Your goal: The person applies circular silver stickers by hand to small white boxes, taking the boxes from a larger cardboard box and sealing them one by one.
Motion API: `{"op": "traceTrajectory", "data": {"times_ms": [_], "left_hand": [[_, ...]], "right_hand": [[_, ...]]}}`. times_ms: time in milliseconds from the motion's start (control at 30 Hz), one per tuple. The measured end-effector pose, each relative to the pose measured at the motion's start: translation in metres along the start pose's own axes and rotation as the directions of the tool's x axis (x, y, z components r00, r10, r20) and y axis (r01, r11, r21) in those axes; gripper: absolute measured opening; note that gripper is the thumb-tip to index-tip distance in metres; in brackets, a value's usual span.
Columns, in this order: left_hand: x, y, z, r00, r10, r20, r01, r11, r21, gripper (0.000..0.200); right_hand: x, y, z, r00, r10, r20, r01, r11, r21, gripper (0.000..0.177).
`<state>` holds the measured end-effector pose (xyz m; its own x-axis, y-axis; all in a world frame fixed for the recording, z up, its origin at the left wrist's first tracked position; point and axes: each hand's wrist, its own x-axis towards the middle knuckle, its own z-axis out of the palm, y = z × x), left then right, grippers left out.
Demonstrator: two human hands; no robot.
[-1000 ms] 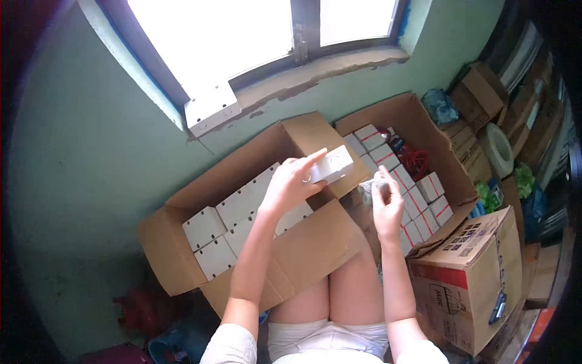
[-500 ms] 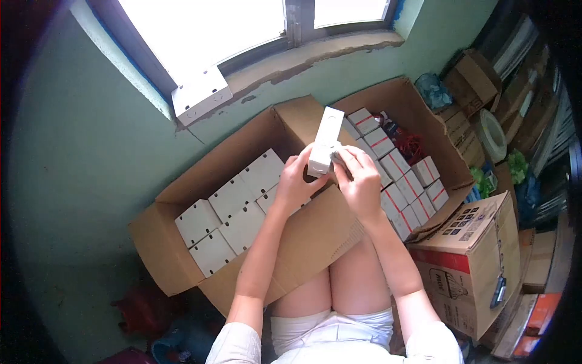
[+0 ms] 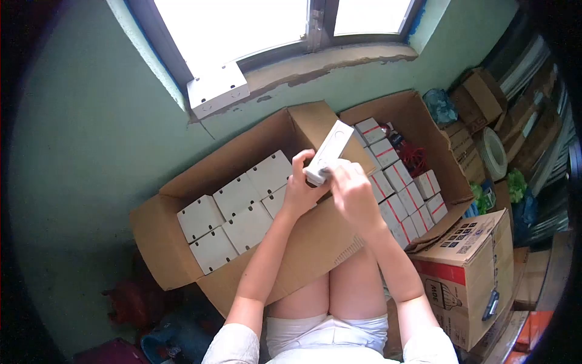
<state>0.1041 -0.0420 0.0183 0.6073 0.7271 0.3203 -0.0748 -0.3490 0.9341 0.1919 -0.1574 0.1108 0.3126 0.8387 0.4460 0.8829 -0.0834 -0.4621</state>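
A slim-looking white box (image 3: 334, 144) with round marks on its side tilts up over the cardboard flaps. My left hand (image 3: 300, 193) grips its lower left, with the thumb and fingers around the near end. My right hand (image 3: 351, 189) is closed at that same end, its fingertips on a small greyish spot that I cannot make out. Below, an open carton (image 3: 303, 249) holds several white boxes (image 3: 247, 227) with small dark notches.
A second open carton (image 3: 433, 130) holds red-striped white boxes (image 3: 399, 176) and red cord (image 3: 414, 159). Another white box (image 3: 218, 91) sits on the windowsill (image 3: 327, 64). A printed carton (image 3: 464, 273) with a dark device (image 3: 491, 304) stands at the right.
The white box has tilted further right and its near end has turned. My right hand has shifted over that end and its fingers have curled more. The head view has moved slightly.
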Motion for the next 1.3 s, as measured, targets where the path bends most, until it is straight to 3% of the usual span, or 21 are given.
{"op": "traceTrajectory", "data": {"times_ms": [33,67,100,167,267,367,467,500,567,667,700,767,833,900,967,1033,1100,1167,1233,1267,1300], "left_hand": [[0.001,0.006,-0.002,0.999,-0.014,0.032,0.016,0.999,-0.047,0.084],[0.006,0.001,-0.002,0.993,0.120,0.020,-0.121,0.989,0.090,0.083],[0.009,-0.014,-0.006,0.968,0.164,0.188,-0.200,0.961,0.191,0.074],[0.009,0.009,-0.005,0.969,-0.108,0.223,0.098,0.994,0.055,0.067],[0.004,0.023,0.009,0.989,-0.053,0.141,0.047,0.998,0.046,0.069],[-0.010,0.010,0.027,0.998,-0.049,0.038,0.054,0.990,-0.130,0.055],[-0.017,0.007,0.030,0.998,-0.061,0.003,0.061,0.992,-0.109,0.048],[-0.019,0.004,0.031,0.998,-0.054,0.009,0.055,0.993,-0.108,0.048],[-0.019,0.001,0.030,0.999,-0.021,0.040,0.024,0.995,-0.097,0.040],[-0.021,-0.006,0.028,0.998,0.059,0.020,-0.056,0.986,-0.155,0.041],[-0.021,-0.002,0.028,0.998,0.063,0.023,-0.057,0.977,-0.206,0.041],[-0.020,0.002,0.027,0.996,0.079,0.034,-0.074,0.988,-0.139,0.044],[-0.020,-0.001,0.031,0.997,0.067,0.043,-0.060,0.987,-0.147,0.045],[-0.021,-0.010,0.031,0.997,0.075,0.025,-0.076,0.997,0.010,0.045],[-0.023,-0.003,0.031,0.994,0.106,0.004,-0.106,0.993,0.059,0.044],[-0.023,-0.001,0.030,0.996,0.091,-0.003,-0.091,0.996,-0.008,0.043],[-0.020,0.003,0.029,0.997,0.083,0.000,-0.082,0.994,-0.078,0.043],[-0.022,0.007,0.029,0.991,0.131,-0.014,-0.131,0.991,-0.026,0.044],[-0.022,0.003,0.030,0.997,0.081,-0.011,-0.081,0.995,-0.051,0.040],[-0.022,-0.002,0.030,0.995,0.095,-0.010,-0.095,0.994,0.046,0.037],[-0.023,-0.002,0.031,0.994,0.108,-0.009,-0.105,0.984,0.140,0.034]], "right_hand": [[0.003,0.000,-0.001,0.993,0.120,-0.018,-0.119,0.992,0.038,0.033],[0.009,0.000,-0.005,0.977,0.205,-0.053,-0.204,0.979,0.031,0.026],[0.012,0.013,-0.004,0.988,0.087,-0.125,-0.091,0.996,-0.025,0.025],[0.018,0.023,-0.010,0.993,0.093,-0.078,-0.093,0.996,0.005,0.026],[0.007,0.004,-0.009,0.999,-0.035,-0.027,0.034,0.999,-0.017,0.019],[-0.007,-0.005,-0.014,0.986,-0.164,0.020,0.164,0.986,-0.035,0.029],[0.005,0.014,-0.017,0.990,-0.121,-0.071,0.106,0.976,-0.188,0.030],[0.009,0.028,-0.015,0.975,-0.110,-0.192,0.068,0.975,-0.213,0.032],[0.011,0.036,-0.014,0.974,-0.096,-0.207,0.054,0.978,-0.201,0.032],[-0.012,0.012,-0.009,0.973,-0.232,-0.010,0.223,0.948,-0.226,0.035],[-0.023,0.006,-0.005,0.972,-0.233,0.040,0.237,0.958,-0.160,0.031],[-0.032,0.008,-0.007,0.956,-0.290,0.034,0.291,0.935,-0.201,0.035],[-0.018,0.028,-0.009,0.972,-0.230,-0.055,0.209,0.943,-0.258,0.039],[0.003,0.049,-0.021,0.971,-0.191,-0.146,0.108,0.888,-0.446,0.035],[0.007,0.063,-0.015,0.952,-0.104,-0.288,0.017,0.956,-0.292,0.037],[-0.007,0.053,-0.009,0.961,-0.217,-0.174,0.137,0.914,-0.382,0.041],[-0.031,0.041,0.003,0.962,-0.266,-0.060,0.242,0.935,-0.258,0.044],[-0.036,0.030,0.000,0.943,-0.319,-0.093,0.298,0.936,-0.185,0.040],[-0.023,0.044,-0.007,0.961,-0.245,-0.128,0.215,0.954,-0.210,0.041],[-0.014,0.051,-0.012,0.969,-0.184,-0.165,0.129,0.946,-0.296,0.039],[-0.005,0.055,-0.018,0.957,-0.129,-0.258,0.069,0.970,-0.231,0.037]]}}
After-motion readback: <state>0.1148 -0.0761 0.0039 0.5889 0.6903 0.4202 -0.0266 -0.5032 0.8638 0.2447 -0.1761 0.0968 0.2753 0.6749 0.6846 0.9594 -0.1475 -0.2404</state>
